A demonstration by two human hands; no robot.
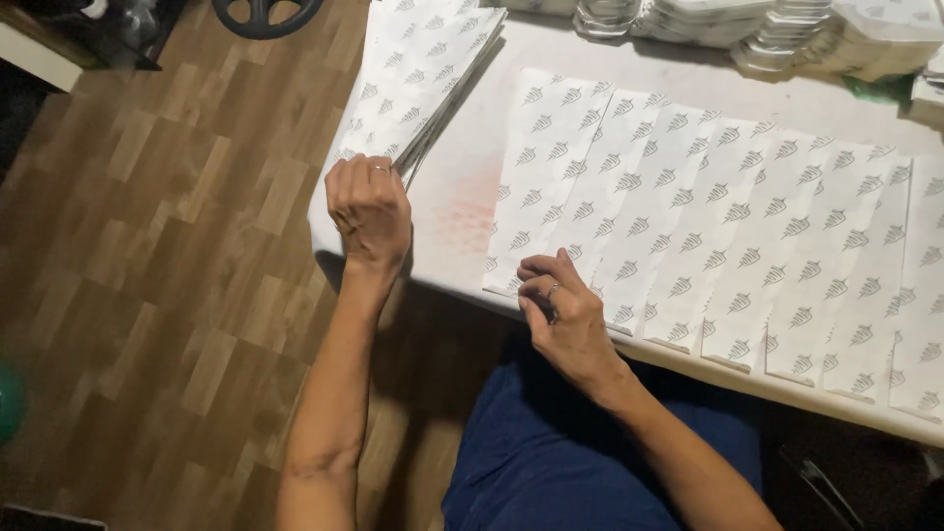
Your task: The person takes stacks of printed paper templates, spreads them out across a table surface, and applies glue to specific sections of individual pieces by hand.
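The left hand [369, 208] is at the left edge of the white table [462, 187], near its front-left corner. Its fingers are curled together and they pinch the near corner of a stack of printed sheets [418, 74]. This stack lies along the left edge of the table, slightly fanned, and it reaches up to the far-left corner. The sheets are white w/ a repeated small grey leaf-like mark.

The right hand [565, 315] is at the front edge of the table, approx. in the middle. Thumb and fingers are closed together on the near edge of the leftmost sheet in a row of printed sheets [728, 226]. Both hands wear a ring.

The row has several long sheets of the same pattern, laid side by side and overlapping each other, from the middle of the table to its right edge. Their near ends come just to the front edge of the table. Between stack and row there is a bare part of the table w/ a faint reddish stain.

Along the far edge of the table lie piles of clear plastic packs [747, 25], well apart from both hands. Below the table is a wooden floor [147, 246]. The person's lap in blue cloth [570, 462] shows under the front edge.
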